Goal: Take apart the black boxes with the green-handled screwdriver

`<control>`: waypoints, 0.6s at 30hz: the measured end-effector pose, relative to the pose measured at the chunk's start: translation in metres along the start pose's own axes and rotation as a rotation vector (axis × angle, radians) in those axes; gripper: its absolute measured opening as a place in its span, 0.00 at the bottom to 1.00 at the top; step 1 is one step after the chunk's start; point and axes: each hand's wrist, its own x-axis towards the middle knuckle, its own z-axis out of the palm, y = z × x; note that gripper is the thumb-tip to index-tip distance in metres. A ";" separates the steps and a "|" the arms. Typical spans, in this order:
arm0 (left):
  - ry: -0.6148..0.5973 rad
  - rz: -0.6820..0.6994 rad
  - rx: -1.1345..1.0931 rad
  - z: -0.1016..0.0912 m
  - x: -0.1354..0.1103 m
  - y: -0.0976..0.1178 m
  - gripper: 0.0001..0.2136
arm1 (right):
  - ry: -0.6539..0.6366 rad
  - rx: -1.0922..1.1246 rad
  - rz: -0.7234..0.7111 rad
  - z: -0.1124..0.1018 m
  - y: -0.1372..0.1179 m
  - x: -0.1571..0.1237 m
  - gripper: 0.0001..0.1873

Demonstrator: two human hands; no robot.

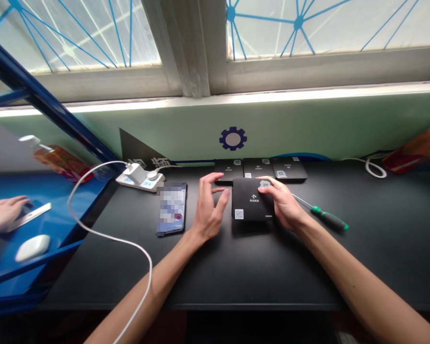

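From the head view, a matte black table [265, 282] stands against a pale green wall panel [179, 124] marked with a dark blue gear emblem [232, 138]. Above run a grey window frame [195, 48] and panes crossed by blue lines. At the left, beyond a blue metal frame [46, 110], a co-worker's hand [9, 212] rests at a blue table [3, 184] near a white rounded case [33, 248].

On the black table are a white power strip [139, 180] with plugs in it, a phone [175, 210] with its screen partly pixelated, and a green-and-black screwdriver [329, 219]. Three black boxes [290, 171] sit in a row by the wall.

The black set-top box [252, 203] is in front of that row, held just above the tabletop. It is flat and squarish, with a white logo mid-face, a QR label at lower left, a greyish sticker at upper right and tiny white print at lower right. The right hand [284, 203] clamps its right side, thumb on the face. The left hand [211, 205] is just beside the left edge, thumb and fingers apart, gripping nothing.
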 end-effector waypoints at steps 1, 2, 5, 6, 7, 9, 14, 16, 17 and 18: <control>0.069 0.002 0.081 -0.001 0.001 0.001 0.13 | 0.007 0.003 -0.007 0.001 -0.001 0.000 0.18; 0.119 0.015 0.167 -0.002 0.001 0.002 0.13 | 0.014 0.005 -0.013 0.001 -0.001 0.000 0.18; 0.126 -0.021 0.250 -0.006 0.001 0.005 0.24 | 0.030 -0.008 -0.018 0.001 0.003 0.001 0.20; 0.117 -0.064 0.229 -0.006 0.001 0.006 0.25 | 0.032 -0.024 -0.019 0.000 0.006 0.001 0.20; 0.112 -0.109 0.197 -0.006 0.000 0.006 0.24 | 0.032 -0.042 -0.021 0.000 0.008 0.001 0.20; 0.123 -0.182 0.096 -0.004 0.001 0.008 0.14 | 0.033 -0.064 -0.042 -0.002 0.012 0.002 0.19; -0.073 -0.376 -0.362 0.001 0.006 0.008 0.25 | 0.041 -0.069 -0.105 -0.004 0.015 0.000 0.18; -0.186 -0.471 -0.495 0.002 0.006 0.007 0.28 | 0.042 -0.100 -0.097 -0.002 0.015 0.000 0.18; -0.238 -0.512 -0.544 0.003 0.006 0.006 0.30 | 0.037 -0.114 -0.091 -0.001 0.015 0.001 0.18; -0.282 -0.543 -0.582 0.004 0.005 0.005 0.30 | 0.028 -0.124 -0.087 0.000 0.014 0.002 0.18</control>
